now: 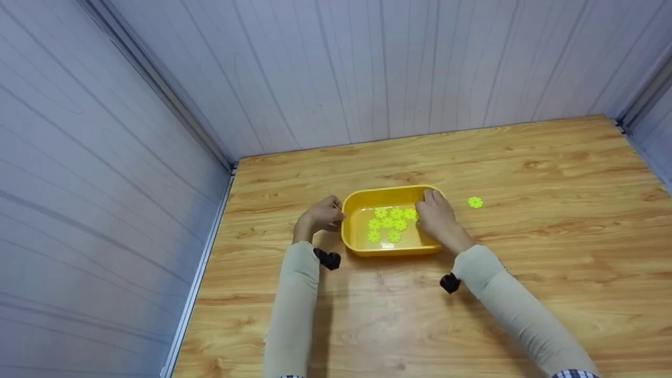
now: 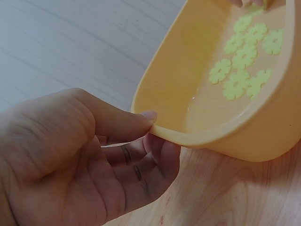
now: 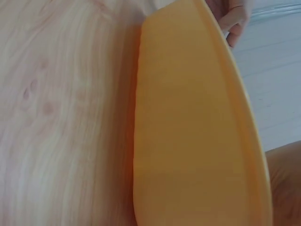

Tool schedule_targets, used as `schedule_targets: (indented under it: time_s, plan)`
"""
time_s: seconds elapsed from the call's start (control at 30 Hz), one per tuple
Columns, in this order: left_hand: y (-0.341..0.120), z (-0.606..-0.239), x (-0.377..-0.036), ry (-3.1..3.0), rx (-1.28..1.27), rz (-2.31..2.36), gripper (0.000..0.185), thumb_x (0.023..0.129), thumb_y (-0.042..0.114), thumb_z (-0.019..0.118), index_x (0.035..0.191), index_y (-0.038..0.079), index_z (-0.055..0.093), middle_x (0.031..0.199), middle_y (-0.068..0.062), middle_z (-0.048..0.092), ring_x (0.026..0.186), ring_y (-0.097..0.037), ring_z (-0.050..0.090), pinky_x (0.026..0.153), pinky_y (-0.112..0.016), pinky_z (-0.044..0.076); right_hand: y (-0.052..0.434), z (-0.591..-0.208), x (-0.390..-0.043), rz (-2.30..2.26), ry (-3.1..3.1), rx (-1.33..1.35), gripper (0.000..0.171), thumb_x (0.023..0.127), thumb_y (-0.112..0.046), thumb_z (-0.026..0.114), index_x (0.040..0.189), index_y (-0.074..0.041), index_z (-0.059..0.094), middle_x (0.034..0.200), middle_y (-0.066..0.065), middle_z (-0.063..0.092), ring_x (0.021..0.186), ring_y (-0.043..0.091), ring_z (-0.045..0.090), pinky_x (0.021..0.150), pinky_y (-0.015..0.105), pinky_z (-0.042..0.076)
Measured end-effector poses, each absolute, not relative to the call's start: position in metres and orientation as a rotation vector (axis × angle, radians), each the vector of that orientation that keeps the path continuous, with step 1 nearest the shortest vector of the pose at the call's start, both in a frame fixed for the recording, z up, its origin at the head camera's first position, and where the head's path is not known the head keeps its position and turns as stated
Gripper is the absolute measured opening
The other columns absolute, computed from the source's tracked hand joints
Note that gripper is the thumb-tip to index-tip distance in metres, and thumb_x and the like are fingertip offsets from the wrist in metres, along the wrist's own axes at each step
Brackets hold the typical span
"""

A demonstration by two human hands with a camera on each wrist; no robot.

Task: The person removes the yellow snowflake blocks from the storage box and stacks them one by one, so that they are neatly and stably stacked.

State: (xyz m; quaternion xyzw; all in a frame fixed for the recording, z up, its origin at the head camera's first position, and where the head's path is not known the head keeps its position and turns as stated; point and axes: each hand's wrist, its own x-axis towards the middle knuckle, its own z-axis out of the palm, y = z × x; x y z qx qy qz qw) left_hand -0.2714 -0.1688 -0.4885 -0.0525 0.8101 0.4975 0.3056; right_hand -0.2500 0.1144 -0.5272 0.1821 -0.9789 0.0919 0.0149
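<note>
A yellow plastic basin [image 1: 394,252] sits on the wooden table with several bright yellow-green flower-shaped discs [image 1: 387,223] lying flat in it. At its left end, my left hand [image 1: 321,215] pinches the rim; the left wrist view shows the thumb [image 2: 136,125] over the edge and curled fingers below. My right hand [image 1: 437,212] reaches over the right end into the basin, its fingers bent down at a disc [image 2: 257,3] whose edge peeks out by the fingertips. From the right wrist, the basin wall [image 3: 188,117] hides those fingertips.
One more flower-shaped disc [image 1: 475,202] lies on the table [image 1: 551,210] to the right of the basin. Pale panelled walls [image 1: 336,68] stand behind the table and along its left side. Black wrist cameras [image 1: 331,260] hang under both sleeves.
</note>
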Motion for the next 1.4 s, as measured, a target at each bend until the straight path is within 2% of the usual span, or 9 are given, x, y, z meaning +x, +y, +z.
schedule_targets:
  time_s: [0.17, 0.4, 0.5, 0.67, 0.73, 0.9, 1.03, 1.27, 1.4]
  plan:
    - [-0.168, -0.490, -0.271, 2.130, -0.146, 1.317, 0.028, 0.087, 0.006, 0.055, 0.111, 0.004, 0.040, 0.099, -0.010, 0.048, 0.083, -0.019, 0.054, 0.084, -0.043, 0.048, 0.114, -0.531, -0.249, 0.181, -3.065, 0.593, 0.013, 0.084, -0.001, 0.055, 0.088, 0.007, 0.065, 0.105, 0.024, 0.048, 0.100, 0.037, 0.042, 0.088, 0.048, 0.039]
    - [-0.168, -0.490, -0.270, 2.109, -0.132, 1.353, 0.025, 0.088, 0.004, 0.053, 0.108, 0.002, 0.039, 0.094, -0.009, 0.046, 0.078, -0.019, 0.051, 0.087, -0.047, 0.046, 0.118, -0.532, -0.248, 0.170, -3.043, 0.654, 0.011, 0.084, 0.004, 0.055, 0.083, 0.006, 0.065, 0.102, 0.025, 0.048, 0.097, 0.038, 0.042, 0.084, 0.047, 0.040]
    - [-0.168, -0.490, -0.270, 2.103, -0.128, 1.364, 0.023, 0.088, 0.003, 0.052, 0.106, 0.002, 0.039, 0.092, -0.009, 0.045, 0.077, -0.020, 0.050, 0.086, -0.047, 0.046, 0.118, -0.531, -0.249, 0.215, -3.062, 0.662, 0.008, 0.082, -0.002, 0.062, 0.081, 0.005, 0.064, 0.104, 0.025, 0.048, 0.097, 0.037, 0.042, 0.083, 0.047, 0.040]
    - [-0.168, -0.491, -0.270, 2.118, -0.141, 1.337, 0.024, 0.087, 0.004, 0.053, 0.107, 0.003, 0.040, 0.093, -0.008, 0.046, 0.078, -0.018, 0.051, 0.082, -0.042, 0.049, 0.117, -0.532, -0.250, 0.259, -3.098, 0.648, 0.032, 0.075, -0.022, 0.076, 0.085, 0.005, 0.062, 0.109, 0.024, 0.046, 0.102, 0.037, 0.040, 0.089, 0.047, 0.037]
    - [-0.168, -0.491, -0.271, 2.120, -0.145, 1.332, 0.025, 0.087, 0.004, 0.053, 0.108, 0.002, 0.040, 0.094, -0.009, 0.047, 0.079, -0.019, 0.052, 0.081, -0.041, 0.049, 0.117, -0.532, -0.250, 0.293, -3.086, 0.652, 0.032, 0.074, -0.023, 0.077, 0.084, 0.004, 0.062, 0.108, 0.023, 0.047, 0.101, 0.037, 0.041, 0.089, 0.046, 0.036]
    - [-0.167, -0.492, -0.271, 2.112, -0.157, 1.339, 0.024, 0.087, 0.003, 0.053, 0.107, 0.003, 0.040, 0.095, -0.008, 0.046, 0.079, -0.018, 0.051, 0.082, -0.041, 0.049, 0.118, -0.530, -0.249, 0.484, -3.057, 0.659, 0.021, 0.077, -0.019, 0.074, 0.074, -0.003, 0.060, 0.096, 0.014, 0.047, 0.093, 0.031, 0.041, 0.084, 0.042, 0.034]
    - [-0.168, -0.493, -0.272, 2.104, -0.168, 1.345, 0.022, 0.088, 0.003, 0.053, 0.104, 0.004, 0.039, 0.093, -0.007, 0.045, 0.077, -0.017, 0.049, 0.079, -0.040, 0.049, 0.119, -0.526, -0.249, 0.726, -3.040, 0.637, 0.018, 0.080, -0.019, 0.071, 0.074, -0.007, 0.060, 0.091, 0.008, 0.045, 0.088, 0.026, 0.039, 0.081, 0.040, 0.034]
    - [-0.167, -0.490, -0.271, 2.133, -0.147, 1.330, 0.022, 0.088, 0.003, 0.052, 0.107, 0.002, 0.039, 0.093, -0.007, 0.044, 0.079, -0.019, 0.048, 0.078, -0.039, 0.049, 0.121, -0.516, -0.253, 1.131, -2.974, 0.598, 0.018, 0.084, -0.024, 0.068, 0.081, -0.008, 0.061, 0.090, 0.012, 0.049, 0.082, 0.024, 0.041, 0.074, 0.038, 0.034]
    - [-0.166, -0.488, -0.271, 2.139, -0.133, 1.332, 0.022, 0.089, 0.004, 0.052, 0.107, 0.002, 0.039, 0.092, -0.008, 0.044, 0.078, -0.019, 0.048, 0.076, -0.038, 0.048, 0.122, -0.511, -0.255, 1.358, -2.945, 0.509, 0.018, 0.087, -0.027, 0.064, 0.083, -0.009, 0.062, 0.091, 0.009, 0.051, 0.079, 0.023, 0.041, 0.070, 0.035, 0.033]
